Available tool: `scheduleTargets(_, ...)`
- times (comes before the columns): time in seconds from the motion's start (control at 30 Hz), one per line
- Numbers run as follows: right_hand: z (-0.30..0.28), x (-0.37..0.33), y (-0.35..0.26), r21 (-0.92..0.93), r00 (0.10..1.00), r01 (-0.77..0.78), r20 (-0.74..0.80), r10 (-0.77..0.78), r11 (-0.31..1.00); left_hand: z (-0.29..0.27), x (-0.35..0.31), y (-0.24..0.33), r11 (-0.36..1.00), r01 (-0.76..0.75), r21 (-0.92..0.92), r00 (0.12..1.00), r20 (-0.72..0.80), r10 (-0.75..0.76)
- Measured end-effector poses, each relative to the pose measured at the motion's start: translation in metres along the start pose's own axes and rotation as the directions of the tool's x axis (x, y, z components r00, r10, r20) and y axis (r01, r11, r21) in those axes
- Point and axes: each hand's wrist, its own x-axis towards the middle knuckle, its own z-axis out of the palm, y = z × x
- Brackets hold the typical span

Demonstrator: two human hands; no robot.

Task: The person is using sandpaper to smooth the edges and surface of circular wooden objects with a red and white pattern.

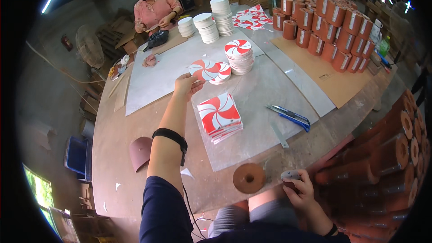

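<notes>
My left hand (186, 86) reaches out over the table, its fingers closed on the edge of a round red-and-white swirl disc (203, 70). That disc overlaps a short stack of similar discs (223, 73). Just behind, to the right, stands a taller stack of swirl discs (239, 58). Nearer me lies a pile of square swirl-printed sheets (219, 112). By the table's front edge, my right hand (303, 193) is closed around a small greyish, rounded piece (291, 175); its kind is unclear. Left of this hand is a brown disc with a centre hole (249, 178).
A blue utility knife (290, 118) and a thin metal strip (279, 135) lie to the right. White disc stacks (220, 15) stand further back. Brown cylinders (324, 22) are piled far right; more brown rolls (382, 162) fill the near right. Another person (157, 6) sits across the table.
</notes>
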Motion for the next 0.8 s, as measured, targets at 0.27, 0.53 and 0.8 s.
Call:
scheduleTargets(0.27,0.015,0.007,0.041,-0.072,0.990,-0.112,0.080,0.117,0.991,-0.008,0.059,-0.055,0.520,-0.300,0.799,0.945,0.174,0.279)
scheduleTargets(0.53,0.006,0.019,0.054,-0.063,0.983,-0.059,0.169,0.068,0.996,-0.008,0.100,-0.089,0.737,-0.376,0.561,0.919,0.127,0.372)
scheduleTargets(0.8,0.004,0.008,0.058,0.006,0.984,-0.053,0.168,0.052,0.999,0.030,0.064,-0.052,0.841,-0.195,0.505,0.977,0.026,0.210)
